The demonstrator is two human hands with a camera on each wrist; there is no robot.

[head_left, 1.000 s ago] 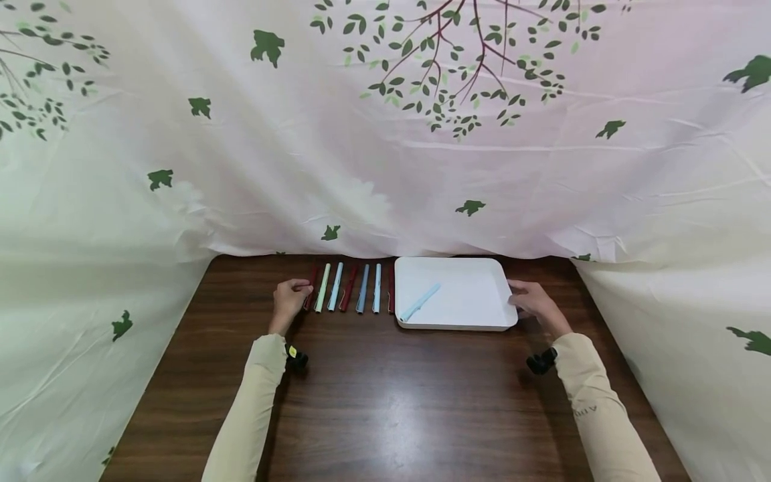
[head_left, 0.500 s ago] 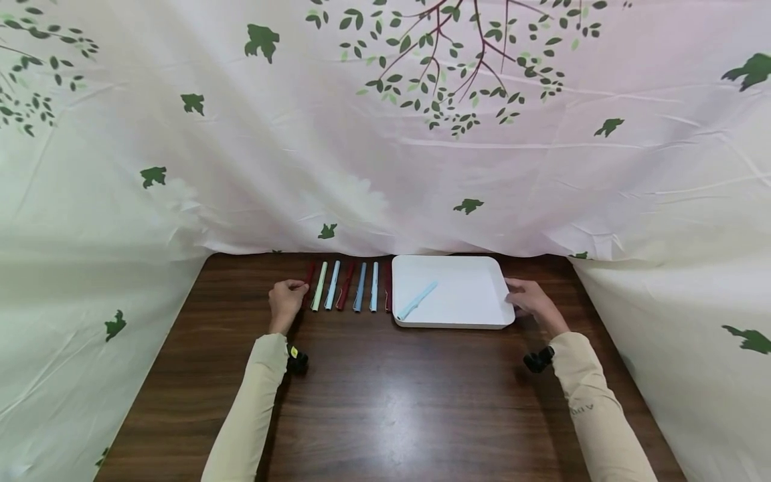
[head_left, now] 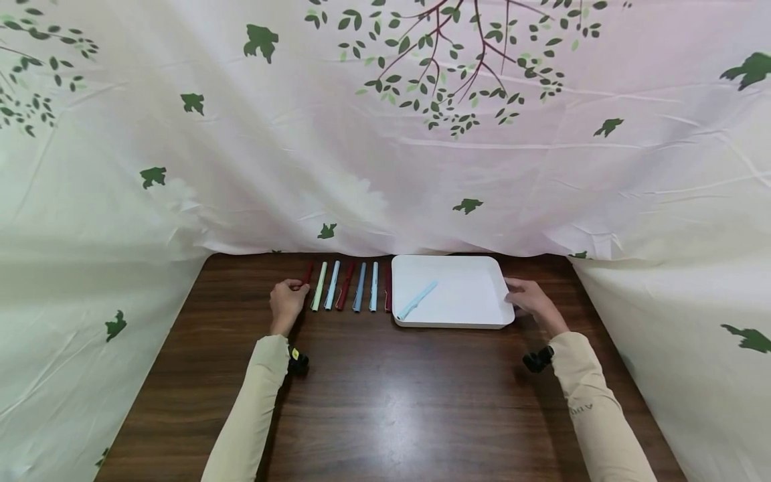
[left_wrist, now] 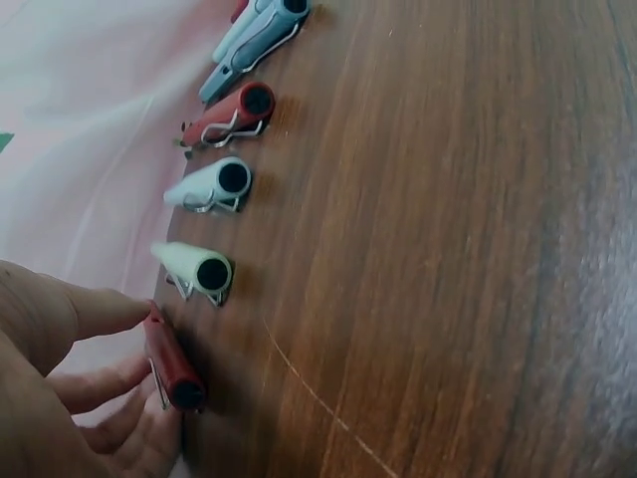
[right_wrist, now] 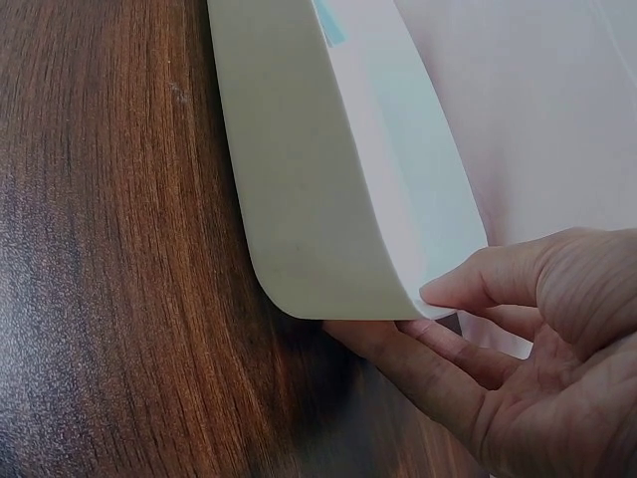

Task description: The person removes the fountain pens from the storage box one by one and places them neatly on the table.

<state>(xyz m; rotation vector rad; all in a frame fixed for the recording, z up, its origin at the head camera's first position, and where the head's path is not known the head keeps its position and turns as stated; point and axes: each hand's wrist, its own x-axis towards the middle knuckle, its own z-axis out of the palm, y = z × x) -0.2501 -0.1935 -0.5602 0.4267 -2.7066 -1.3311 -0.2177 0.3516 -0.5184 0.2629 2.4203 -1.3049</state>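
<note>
My left hand [head_left: 287, 304] is at the left end of a row of pens and pinches a dark red pen [left_wrist: 174, 363] between thumb and fingers. In the left wrist view that pen's dark end cap and metal clip face the camera. Beside it lie a pale green pen [head_left: 319, 286] and a light blue pen [head_left: 332, 286]. My right hand [head_left: 533, 301] grips the right end of a white tray [right_wrist: 309, 169], thumb on the rim and fingers under the outer wall. A light blue pen [head_left: 417, 300] lies slanted inside the tray.
Farther right in the row are a red pen [head_left: 345, 286], a blue pen [head_left: 359, 288], another light blue pen [head_left: 375, 286] and a dark red pen [head_left: 388, 288] against the tray's left side. A printed curtain [head_left: 385, 167] hangs behind the brown wooden table [head_left: 385, 395].
The head view has shifted slightly. My left hand has closed in on the dark red pen, and its fingers now cover the pen's near part. The right hand and tray stay put.
</note>
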